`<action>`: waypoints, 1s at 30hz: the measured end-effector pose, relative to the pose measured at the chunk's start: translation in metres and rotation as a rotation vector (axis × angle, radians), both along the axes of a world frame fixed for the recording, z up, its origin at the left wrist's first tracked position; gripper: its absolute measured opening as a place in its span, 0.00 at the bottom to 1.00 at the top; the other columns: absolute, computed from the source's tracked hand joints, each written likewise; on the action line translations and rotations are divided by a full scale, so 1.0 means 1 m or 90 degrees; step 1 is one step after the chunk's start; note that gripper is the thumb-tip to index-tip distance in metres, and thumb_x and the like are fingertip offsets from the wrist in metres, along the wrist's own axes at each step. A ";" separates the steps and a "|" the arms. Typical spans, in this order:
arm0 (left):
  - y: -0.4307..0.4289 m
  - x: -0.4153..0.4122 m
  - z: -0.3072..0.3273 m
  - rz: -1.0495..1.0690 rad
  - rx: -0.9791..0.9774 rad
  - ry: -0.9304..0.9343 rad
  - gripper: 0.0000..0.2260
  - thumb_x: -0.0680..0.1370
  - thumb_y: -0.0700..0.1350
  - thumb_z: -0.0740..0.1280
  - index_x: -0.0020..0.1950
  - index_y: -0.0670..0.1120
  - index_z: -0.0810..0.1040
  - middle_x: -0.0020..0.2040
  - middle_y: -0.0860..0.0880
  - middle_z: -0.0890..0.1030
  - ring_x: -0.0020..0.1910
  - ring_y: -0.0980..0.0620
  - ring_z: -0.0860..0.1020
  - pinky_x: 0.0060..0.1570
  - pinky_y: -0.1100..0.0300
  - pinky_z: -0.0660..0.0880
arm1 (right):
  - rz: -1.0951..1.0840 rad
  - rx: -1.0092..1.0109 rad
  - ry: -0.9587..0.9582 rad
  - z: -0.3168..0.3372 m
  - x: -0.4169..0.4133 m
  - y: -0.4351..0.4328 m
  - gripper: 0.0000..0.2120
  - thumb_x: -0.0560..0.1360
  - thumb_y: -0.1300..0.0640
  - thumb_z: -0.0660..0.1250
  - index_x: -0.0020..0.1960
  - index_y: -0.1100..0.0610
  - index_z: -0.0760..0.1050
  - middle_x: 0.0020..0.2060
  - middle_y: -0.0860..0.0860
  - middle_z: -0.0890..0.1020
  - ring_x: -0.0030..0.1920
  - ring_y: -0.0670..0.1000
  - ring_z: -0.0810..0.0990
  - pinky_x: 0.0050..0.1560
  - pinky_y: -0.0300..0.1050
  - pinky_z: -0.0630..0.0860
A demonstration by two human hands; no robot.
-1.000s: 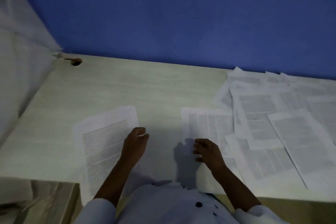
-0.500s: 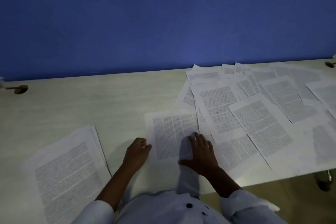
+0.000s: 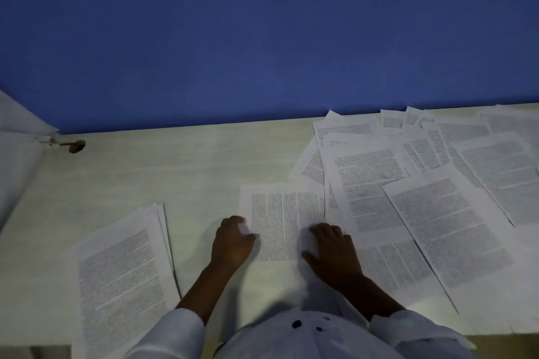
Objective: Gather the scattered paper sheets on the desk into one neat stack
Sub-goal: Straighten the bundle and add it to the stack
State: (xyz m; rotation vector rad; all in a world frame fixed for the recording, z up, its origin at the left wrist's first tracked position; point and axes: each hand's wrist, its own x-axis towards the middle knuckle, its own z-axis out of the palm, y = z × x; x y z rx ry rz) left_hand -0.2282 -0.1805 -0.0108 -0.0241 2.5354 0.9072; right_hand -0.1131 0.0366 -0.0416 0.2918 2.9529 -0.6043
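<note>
A printed sheet (image 3: 280, 221) with columns of text lies on the pale desk (image 3: 175, 172) in front of me. My left hand (image 3: 232, 242) is at its left edge, fingers curled with the paper's edge pinched between thumb and fingers. My right hand (image 3: 332, 253) lies flat on the sheet's lower right part, fingers spread. A gathered stack of sheets (image 3: 122, 277) sits at the near left, overhanging the desk's front edge. Several scattered sheets (image 3: 431, 213) overlap across the right side of the desk.
A blue wall (image 3: 262, 38) runs along the desk's back edge. A round cable hole (image 3: 76, 146) sits at the back left corner, beside a white surface (image 3: 17, 154) on the left. My white sleeves and shirt fill the bottom.
My left hand has moved right from the bare desk onto the column sheet's left edge and closed on it. My right hand stays pressed on the same sheet.
</note>
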 end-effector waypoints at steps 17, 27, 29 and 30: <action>0.114 -0.080 0.001 -0.336 -0.246 0.074 0.49 0.63 0.69 0.73 0.76 0.45 0.59 0.73 0.44 0.67 0.71 0.43 0.66 0.68 0.48 0.66 | -0.424 -0.099 0.104 -0.011 0.064 0.081 0.13 0.73 0.56 0.71 0.56 0.57 0.76 0.52 0.55 0.77 0.51 0.58 0.76 0.46 0.51 0.76; 0.091 -0.028 -0.011 -0.391 -0.218 0.055 0.34 0.67 0.66 0.72 0.63 0.46 0.72 0.61 0.46 0.78 0.60 0.45 0.75 0.58 0.51 0.73 | -0.399 0.046 0.106 -0.016 0.070 0.056 0.14 0.71 0.50 0.58 0.49 0.57 0.76 0.47 0.53 0.77 0.44 0.55 0.75 0.40 0.47 0.71; 0.090 -0.024 -0.008 -0.385 -0.191 0.060 0.29 0.66 0.65 0.73 0.57 0.46 0.75 0.56 0.47 0.78 0.57 0.45 0.75 0.54 0.51 0.74 | -0.384 0.057 0.101 -0.016 0.074 0.053 0.13 0.72 0.51 0.60 0.50 0.57 0.76 0.48 0.53 0.78 0.46 0.56 0.76 0.42 0.47 0.71; 0.089 -0.021 -0.007 -0.384 -0.180 0.063 0.27 0.66 0.65 0.73 0.53 0.46 0.76 0.54 0.47 0.78 0.57 0.45 0.74 0.53 0.51 0.75 | -0.380 0.060 0.095 -0.016 0.077 0.050 0.12 0.73 0.52 0.61 0.51 0.57 0.76 0.48 0.53 0.78 0.46 0.56 0.76 0.42 0.47 0.71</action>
